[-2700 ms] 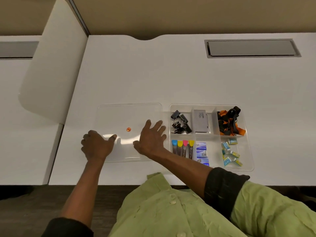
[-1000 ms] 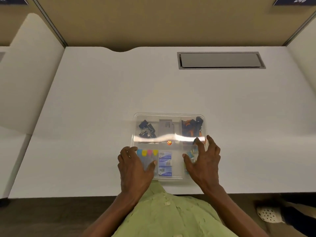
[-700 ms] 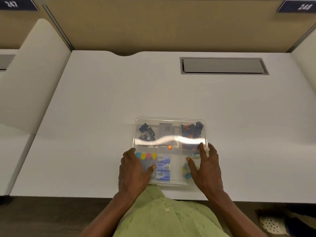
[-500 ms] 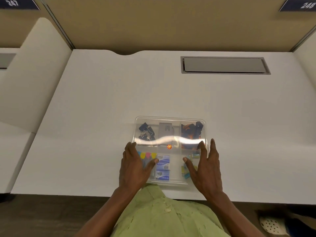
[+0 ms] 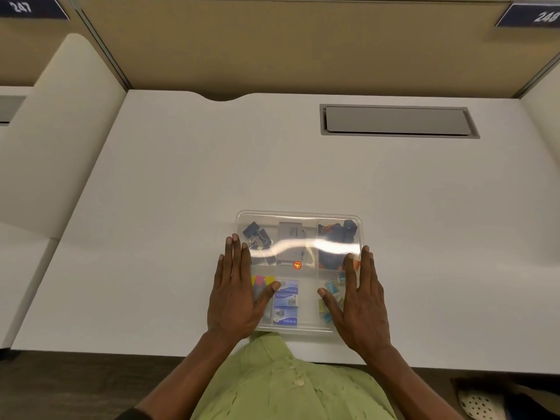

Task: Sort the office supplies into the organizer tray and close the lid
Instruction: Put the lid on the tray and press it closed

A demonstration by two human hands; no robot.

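Clear plastic lid (image 5: 306, 250) covers the filled organizer tray (image 5: 298, 328) at the desk's (image 5: 181, 192) near edge.
Your left hand (image 5: 235, 294) and right hand (image 5: 360, 301) lie flat, fingers spread, on the lid's sides.

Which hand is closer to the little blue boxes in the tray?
The left hand. Its thumb tip lies right beside the blue boxes, over the clear lid. The right hand rests flat on the lid's other side, across a compartment from them.
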